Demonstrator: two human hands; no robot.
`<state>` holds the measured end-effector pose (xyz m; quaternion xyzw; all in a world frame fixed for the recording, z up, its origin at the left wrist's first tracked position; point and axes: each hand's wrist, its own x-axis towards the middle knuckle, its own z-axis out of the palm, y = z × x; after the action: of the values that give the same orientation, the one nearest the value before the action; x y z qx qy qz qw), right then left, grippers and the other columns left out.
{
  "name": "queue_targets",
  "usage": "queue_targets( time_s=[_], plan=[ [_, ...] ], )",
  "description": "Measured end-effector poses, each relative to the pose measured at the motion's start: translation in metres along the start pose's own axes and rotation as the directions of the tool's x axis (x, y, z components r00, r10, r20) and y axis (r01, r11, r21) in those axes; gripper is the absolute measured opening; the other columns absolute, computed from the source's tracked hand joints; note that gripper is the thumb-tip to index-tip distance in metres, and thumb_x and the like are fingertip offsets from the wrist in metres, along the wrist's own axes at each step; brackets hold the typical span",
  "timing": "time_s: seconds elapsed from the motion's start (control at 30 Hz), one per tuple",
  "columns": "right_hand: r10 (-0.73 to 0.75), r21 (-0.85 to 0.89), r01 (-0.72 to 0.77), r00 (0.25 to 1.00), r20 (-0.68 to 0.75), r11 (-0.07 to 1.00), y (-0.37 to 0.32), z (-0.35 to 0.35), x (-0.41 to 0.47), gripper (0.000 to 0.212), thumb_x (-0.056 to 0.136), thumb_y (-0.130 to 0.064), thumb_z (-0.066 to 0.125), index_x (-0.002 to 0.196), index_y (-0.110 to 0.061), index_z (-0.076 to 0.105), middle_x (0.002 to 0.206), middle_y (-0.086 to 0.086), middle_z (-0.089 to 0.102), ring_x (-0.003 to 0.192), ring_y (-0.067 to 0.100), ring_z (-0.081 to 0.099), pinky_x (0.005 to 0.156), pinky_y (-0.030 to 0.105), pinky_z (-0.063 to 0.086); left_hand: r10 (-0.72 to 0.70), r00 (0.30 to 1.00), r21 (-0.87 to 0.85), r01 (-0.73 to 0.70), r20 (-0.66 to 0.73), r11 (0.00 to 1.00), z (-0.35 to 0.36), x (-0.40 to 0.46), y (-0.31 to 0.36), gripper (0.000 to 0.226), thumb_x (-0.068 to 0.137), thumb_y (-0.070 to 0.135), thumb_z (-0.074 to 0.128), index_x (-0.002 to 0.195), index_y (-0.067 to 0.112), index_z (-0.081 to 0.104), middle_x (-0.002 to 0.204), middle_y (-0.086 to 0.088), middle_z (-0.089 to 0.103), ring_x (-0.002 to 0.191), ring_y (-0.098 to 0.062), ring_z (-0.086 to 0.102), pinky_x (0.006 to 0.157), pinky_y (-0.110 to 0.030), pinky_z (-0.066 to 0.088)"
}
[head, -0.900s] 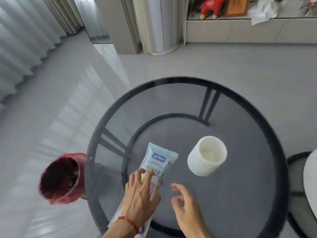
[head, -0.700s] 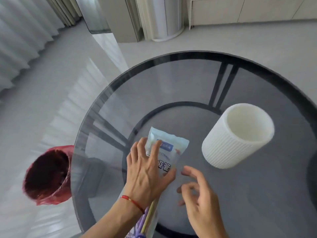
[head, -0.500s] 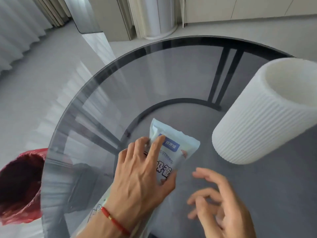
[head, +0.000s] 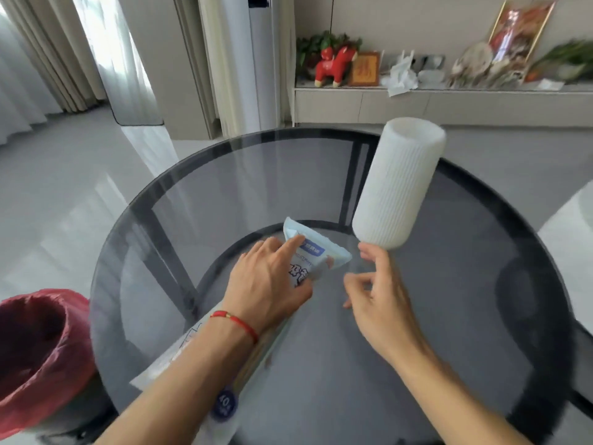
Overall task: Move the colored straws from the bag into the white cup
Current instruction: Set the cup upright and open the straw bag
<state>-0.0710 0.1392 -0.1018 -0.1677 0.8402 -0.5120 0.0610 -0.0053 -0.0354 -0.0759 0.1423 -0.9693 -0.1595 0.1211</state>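
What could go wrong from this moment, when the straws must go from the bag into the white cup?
1. The bag looks unopened, and the left hand only presses it flat on the glass table; it may slide when pulled open.
2. The right hand, fingers loosely curled and holding nothing, is very near the base of the white cup; a quick move could knock the tall cup over.
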Motion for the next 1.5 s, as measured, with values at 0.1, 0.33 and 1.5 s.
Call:
queue_targets(
  time_s=[0.1,0.33,1.5],
  plan=[
    [0.023,-0.097,-0.025,0.999,-0.03,0.995,-0.004,-0.013,-0.011,0.036,0.108,-0.024,0.054,0.144,-0.02,0.053,0.126,-0.004,0.057,0.108,0.022,0.06,0.084,0.023,0.042,0.114,0.99,-0.02,-0.113,0.086,0.993,-0.013,-0.026,0.0,0.066,0.085,0.047,0.061,0.145,0.037,0.035,0.131,0.003,0.059,0.12,-0.023,0.054,0.095,-0.044,0.049],
    [0.047,0.124,-0.082,0.963,0.265,0.989,-0.036,-0.055,-0.022,0.017,0.105,-0.023,0.065,0.096,-0.011,0.073,0.086,0.007,0.082,0.067,0.013,0.066,0.058,0.027,0.047,0.353,0.925,0.159,-0.373,0.142,0.914,-0.062,-0.039,0.023,0.082,0.087,0.025,0.065,0.149,0.037,0.014,0.142,0.004,0.049,0.127,-0.025,0.049,0.101,-0.054,0.042],
    [-0.238,0.506,0.015,0.895,0.378,0.862,-0.037,-0.021,0.014,0.025,0.098,-0.016,0.057,0.075,-0.008,0.063,0.067,0.01,0.065,0.062,0.019,0.061,0.063,0.032,0.053,0.016,0.969,-0.426,-0.122,-0.245,0.896,-0.036,-0.032,0.05,0.019,0.085,0.037,0.061,0.089,0.018,0.057,0.117,0.005,0.051,0.114,-0.019,0.052,0.096,-0.043,0.044]
  ],
)
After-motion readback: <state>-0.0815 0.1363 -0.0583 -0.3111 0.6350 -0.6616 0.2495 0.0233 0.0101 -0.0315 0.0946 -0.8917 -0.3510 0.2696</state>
